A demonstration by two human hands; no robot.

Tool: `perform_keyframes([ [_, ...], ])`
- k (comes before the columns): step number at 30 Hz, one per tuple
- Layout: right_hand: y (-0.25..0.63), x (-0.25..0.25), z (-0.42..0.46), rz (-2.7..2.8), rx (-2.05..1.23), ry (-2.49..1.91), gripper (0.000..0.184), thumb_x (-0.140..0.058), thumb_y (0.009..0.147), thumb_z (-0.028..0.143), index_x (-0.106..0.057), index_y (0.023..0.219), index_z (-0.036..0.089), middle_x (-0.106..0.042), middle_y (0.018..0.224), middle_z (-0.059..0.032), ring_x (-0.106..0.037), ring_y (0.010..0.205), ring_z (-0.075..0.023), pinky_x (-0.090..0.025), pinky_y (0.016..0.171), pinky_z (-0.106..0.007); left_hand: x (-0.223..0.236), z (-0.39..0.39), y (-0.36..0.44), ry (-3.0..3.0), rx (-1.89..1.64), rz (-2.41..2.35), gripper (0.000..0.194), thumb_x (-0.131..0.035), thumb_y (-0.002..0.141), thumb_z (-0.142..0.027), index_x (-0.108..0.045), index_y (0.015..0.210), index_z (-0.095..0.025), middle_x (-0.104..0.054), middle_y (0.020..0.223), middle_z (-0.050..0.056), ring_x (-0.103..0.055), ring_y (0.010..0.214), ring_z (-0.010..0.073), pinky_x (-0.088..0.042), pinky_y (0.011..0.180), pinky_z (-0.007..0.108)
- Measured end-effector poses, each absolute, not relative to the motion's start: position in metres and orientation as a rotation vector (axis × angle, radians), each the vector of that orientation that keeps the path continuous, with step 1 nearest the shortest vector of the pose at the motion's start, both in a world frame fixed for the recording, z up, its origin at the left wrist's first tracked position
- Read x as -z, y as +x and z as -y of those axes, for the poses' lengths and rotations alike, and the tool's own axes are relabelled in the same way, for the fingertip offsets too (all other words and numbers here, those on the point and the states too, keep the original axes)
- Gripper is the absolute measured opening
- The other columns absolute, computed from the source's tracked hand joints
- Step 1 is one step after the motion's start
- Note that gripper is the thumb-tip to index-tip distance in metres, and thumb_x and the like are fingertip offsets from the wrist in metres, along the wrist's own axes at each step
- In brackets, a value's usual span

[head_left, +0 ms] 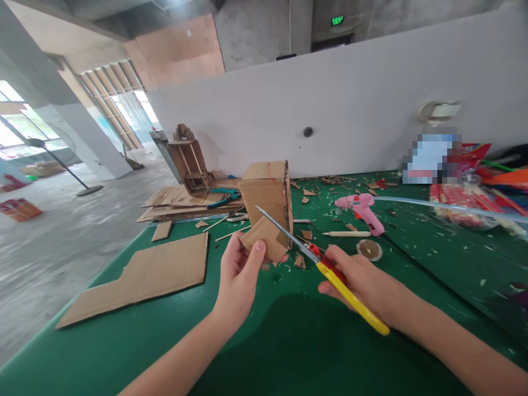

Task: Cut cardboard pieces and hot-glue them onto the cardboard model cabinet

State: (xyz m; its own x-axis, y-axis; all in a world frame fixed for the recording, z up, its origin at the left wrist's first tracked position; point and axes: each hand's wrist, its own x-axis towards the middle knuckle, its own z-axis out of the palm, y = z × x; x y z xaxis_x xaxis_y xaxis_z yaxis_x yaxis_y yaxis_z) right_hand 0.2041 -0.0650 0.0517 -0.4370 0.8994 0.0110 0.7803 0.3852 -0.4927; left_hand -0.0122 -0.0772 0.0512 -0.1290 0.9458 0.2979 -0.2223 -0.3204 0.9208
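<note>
My left hand [239, 278] pinches a small cardboard piece [267, 235] between thumb and fingers above the green table. In my right hand [365, 280] is a pair of scissors [340, 287] with yellow and red handles. Their blades point up and to the left, passing over the right edge of the small piece; whether they touch it I cannot tell. Just behind stands a cardboard box [262, 192] with a red-orange string over its top. A larger L-shaped cardboard sheet [160, 267] lies flat to the left of my left hand.
A pink glue gun [365, 209] rests at the right, near a wooden stick [348, 234] and a roundish disc [370, 249]. Teal-handled pliers [225, 197] lie on stacked cardboard [177, 203] beside a cardboard structure [190, 162]. Scraps dot the table [280, 341]; a pale partition [355, 110] borders it behind.
</note>
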Motion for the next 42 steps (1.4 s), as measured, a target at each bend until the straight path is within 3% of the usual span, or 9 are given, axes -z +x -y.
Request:
perform_keyframes([
  [6,0.206,-0.051,0.069,2.274,-0.812,-1.181,0.023,-0.051,0.088,0.043,-0.045,0.095,0.022,-0.062,0.077,-0.0022,-0.056,0.062,-0.0152,-0.042,0.053,-0.026,-0.054,0.069,-0.019,1.070,-1.765,-0.910,0.010,-0.066,0.083,-0.027,-0.059,0.086,-0.021,-0.056,0.075,-0.005,-0.050,0.064,0.0061,-0.041,0.060,0.017],
  [13,0.211,-0.065,0.072,2.381,-0.824,-1.291,0.031,-0.051,0.087,0.049,-0.044,0.100,0.021,-0.059,0.073,-0.0009,-0.051,0.057,-0.0152,-0.039,0.053,-0.026,-0.057,0.066,-0.023,1.064,-1.721,-0.937,0.016,-0.070,0.079,-0.029,-0.066,0.087,-0.017,-0.058,0.075,-0.001,-0.049,0.063,0.0075,-0.040,0.058,0.019],
  [25,0.205,-0.064,0.073,2.459,-0.750,-1.373,0.038,-0.048,0.085,0.055,-0.040,0.100,0.021,-0.061,0.079,-0.0044,-0.057,0.064,-0.0197,-0.040,0.056,-0.029,-0.057,0.072,-0.021,1.362,-1.653,-1.142,0.017,-0.067,0.081,-0.033,-0.065,0.082,-0.016,-0.062,0.069,-0.001,-0.057,0.063,0.0108,-0.046,0.060,0.022],
  [30,0.200,-0.064,0.074,2.516,-0.660,-1.404,0.038,-0.043,0.087,0.058,-0.038,0.098,0.021,-0.059,0.069,-0.0034,-0.055,0.059,-0.0212,-0.036,0.051,-0.028,-0.052,0.073,-0.017,1.321,-1.646,-1.128,0.018,-0.067,0.082,-0.033,-0.062,0.079,-0.016,-0.063,0.071,-0.001,-0.059,0.066,0.0113,-0.046,0.063,0.022],
  [42,0.194,-0.063,0.075,2.594,-0.458,-1.439,0.022,-0.045,0.090,0.040,-0.035,0.094,0.021,-0.060,0.065,-0.0040,-0.059,0.058,-0.0251,-0.032,0.048,-0.027,-0.045,0.070,-0.014,1.153,-1.634,-0.993,0.017,-0.069,0.080,-0.034,-0.064,0.084,-0.018,-0.064,0.075,-0.001,-0.056,0.070,0.0109,-0.045,0.068,0.021],
])
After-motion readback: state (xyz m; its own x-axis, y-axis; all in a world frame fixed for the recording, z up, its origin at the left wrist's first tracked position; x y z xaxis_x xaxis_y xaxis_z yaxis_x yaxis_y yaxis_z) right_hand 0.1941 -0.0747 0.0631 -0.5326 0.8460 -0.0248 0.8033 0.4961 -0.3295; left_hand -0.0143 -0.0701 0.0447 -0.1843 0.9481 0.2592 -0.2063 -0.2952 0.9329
